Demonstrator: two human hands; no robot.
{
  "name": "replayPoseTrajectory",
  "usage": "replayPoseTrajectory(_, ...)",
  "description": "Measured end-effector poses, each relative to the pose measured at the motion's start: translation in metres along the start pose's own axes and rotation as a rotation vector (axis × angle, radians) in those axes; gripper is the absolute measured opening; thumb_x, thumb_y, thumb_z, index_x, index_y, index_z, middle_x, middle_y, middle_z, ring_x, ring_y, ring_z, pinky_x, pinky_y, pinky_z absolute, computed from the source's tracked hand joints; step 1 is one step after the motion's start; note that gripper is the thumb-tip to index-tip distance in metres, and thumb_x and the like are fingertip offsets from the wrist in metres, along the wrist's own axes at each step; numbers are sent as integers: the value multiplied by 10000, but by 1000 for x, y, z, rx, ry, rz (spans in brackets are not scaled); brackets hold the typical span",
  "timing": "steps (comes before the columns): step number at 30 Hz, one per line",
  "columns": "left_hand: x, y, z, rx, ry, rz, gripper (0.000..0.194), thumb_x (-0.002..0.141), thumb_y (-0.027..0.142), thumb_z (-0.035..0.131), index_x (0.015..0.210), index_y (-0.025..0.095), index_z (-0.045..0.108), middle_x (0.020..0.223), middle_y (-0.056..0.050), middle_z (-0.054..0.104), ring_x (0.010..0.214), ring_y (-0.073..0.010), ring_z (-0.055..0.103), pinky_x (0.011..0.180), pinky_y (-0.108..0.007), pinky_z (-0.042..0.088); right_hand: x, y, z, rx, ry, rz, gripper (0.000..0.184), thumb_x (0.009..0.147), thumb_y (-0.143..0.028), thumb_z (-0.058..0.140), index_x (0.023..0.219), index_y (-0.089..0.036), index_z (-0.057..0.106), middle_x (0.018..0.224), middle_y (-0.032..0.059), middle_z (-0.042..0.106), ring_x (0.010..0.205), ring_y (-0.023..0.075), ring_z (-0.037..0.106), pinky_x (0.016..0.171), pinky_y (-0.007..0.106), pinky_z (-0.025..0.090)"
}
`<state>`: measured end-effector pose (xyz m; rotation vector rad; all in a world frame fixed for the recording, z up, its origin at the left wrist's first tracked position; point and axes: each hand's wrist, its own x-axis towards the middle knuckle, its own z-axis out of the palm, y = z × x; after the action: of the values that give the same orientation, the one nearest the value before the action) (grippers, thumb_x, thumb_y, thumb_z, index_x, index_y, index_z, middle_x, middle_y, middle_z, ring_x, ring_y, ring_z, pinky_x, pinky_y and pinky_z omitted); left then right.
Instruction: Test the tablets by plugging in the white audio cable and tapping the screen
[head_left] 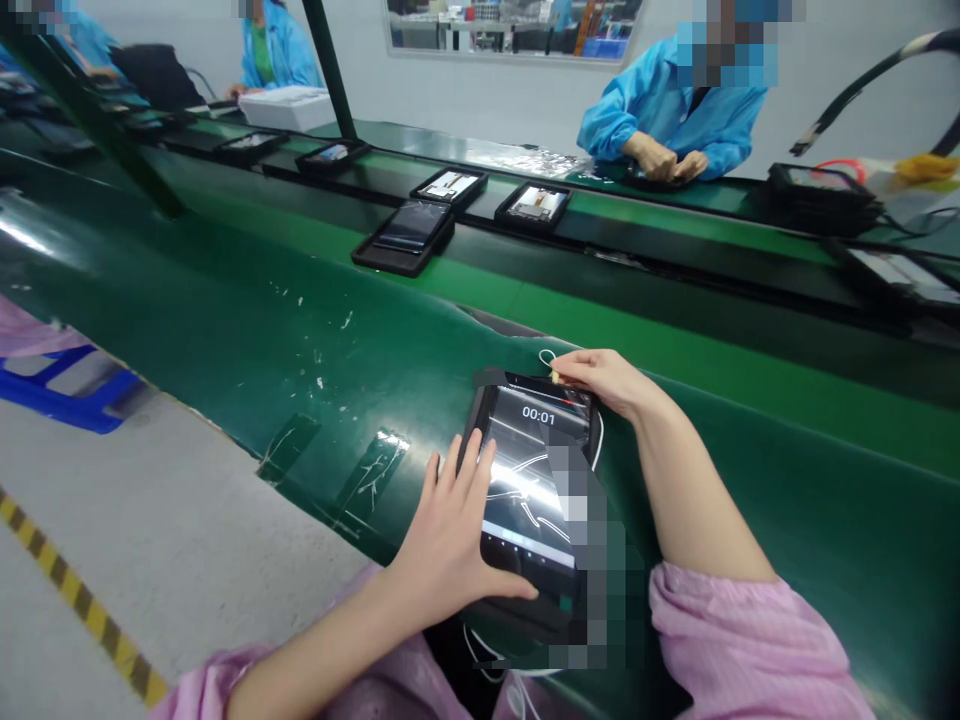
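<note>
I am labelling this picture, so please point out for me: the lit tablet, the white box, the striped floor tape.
Lit tablet (519, 475), head view: screen.
White box (283, 112), head view: front side.
Striped floor tape (76, 600), head view: middle of its visible stretch.

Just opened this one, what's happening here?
The person's left hand is spread over the left side of a tablet, whose lit screen reads 00:01. The right hand pinches at the tablet's top edge, where a white cable loops; whether the cable is plugged in is too small to tell. Across the green bench, a person in blue works with both hands, near devices in black trays.
</note>
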<state>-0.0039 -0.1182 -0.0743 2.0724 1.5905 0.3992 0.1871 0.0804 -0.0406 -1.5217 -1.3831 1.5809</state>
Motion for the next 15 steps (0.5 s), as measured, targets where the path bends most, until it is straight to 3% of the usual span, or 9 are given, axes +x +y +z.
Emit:
replayPoseTrajectory(8, -5, 1, 0, 43, 8, 5, 1518, 609, 628, 837, 1452, 220, -358, 1591, -306, 112, 1453, -490, 52, 1106, -778, 151, -1, 9, -1, -19, 27, -24, 123, 723, -228, 736, 658, -169, 649, 655, 8, 656, 568, 123, 570, 623, 249, 486)
replayPoseTrajectory(15, -7, 1, 1, 0, 58, -10, 1540, 571, 566, 884, 1478, 224, -312, 1586, -303, 149, 1448, -478, 71, 1104, -765, 184, -1, 5, 1, -41, 39, -45, 105, 755, -151, 686, 652, -162, 667, 656, 16, 665, 579, 119, 575, 641, 245, 482)
